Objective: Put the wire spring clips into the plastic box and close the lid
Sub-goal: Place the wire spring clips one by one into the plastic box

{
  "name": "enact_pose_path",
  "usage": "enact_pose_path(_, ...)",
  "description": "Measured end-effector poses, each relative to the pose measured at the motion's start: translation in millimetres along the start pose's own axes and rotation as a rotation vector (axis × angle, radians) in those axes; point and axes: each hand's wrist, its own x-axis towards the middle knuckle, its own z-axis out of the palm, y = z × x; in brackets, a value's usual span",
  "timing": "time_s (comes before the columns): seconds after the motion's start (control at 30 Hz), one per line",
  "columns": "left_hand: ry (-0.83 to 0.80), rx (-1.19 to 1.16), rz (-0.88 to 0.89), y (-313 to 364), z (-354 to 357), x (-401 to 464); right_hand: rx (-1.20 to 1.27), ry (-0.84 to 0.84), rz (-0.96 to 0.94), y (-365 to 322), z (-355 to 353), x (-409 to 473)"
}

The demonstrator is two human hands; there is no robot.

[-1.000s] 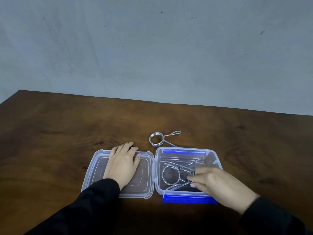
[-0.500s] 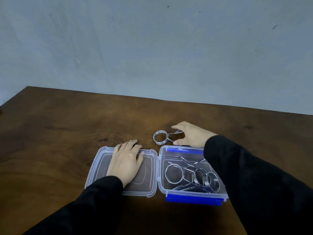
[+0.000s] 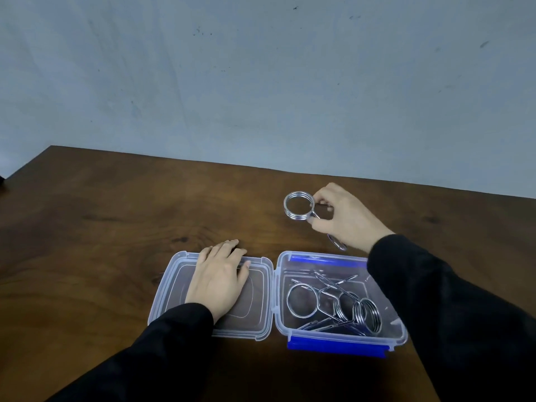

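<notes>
A clear plastic box (image 3: 396, 320) with blue latches lies open on the brown table, its hinged lid (image 3: 171, 288) folded flat to the left. Several wire spring clips (image 3: 333, 304) lie inside the box. My left hand (image 3: 219, 278) rests flat on the lid. My right hand (image 3: 345, 219) holds one more wire spring clip (image 3: 299, 206) by its handles, lifted above the table just behind the box, coil pointing left.
The wooden table (image 3: 116, 216) stretches left and back to a grey wall (image 3: 261, 82). Its left corner edge shows at the far left. My black sleeve (image 3: 452, 314) covers the box's right side.
My right hand left the box, reached behind it, closed on the loose clip and has lifted it off the table. The left hand stayed on the lid.
</notes>
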Motion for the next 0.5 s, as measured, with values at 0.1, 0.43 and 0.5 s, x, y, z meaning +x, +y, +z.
enact_pose_path(0.1, -0.007, 0.004, 0.001, 1, -1, 1, 0.012, -0.127, -0.136, -22, -24, -42)
enact_pose_path(0.43, -0.049, 0.009, -0.006, 2, -5, 0, -0.258, -0.319, -0.105, -2, 20, -119)
enact_pose_path(0.5, -0.073, -0.041, -0.010, 2, -7, 0, -0.208, -0.291, -0.073, -4, 19, -122)
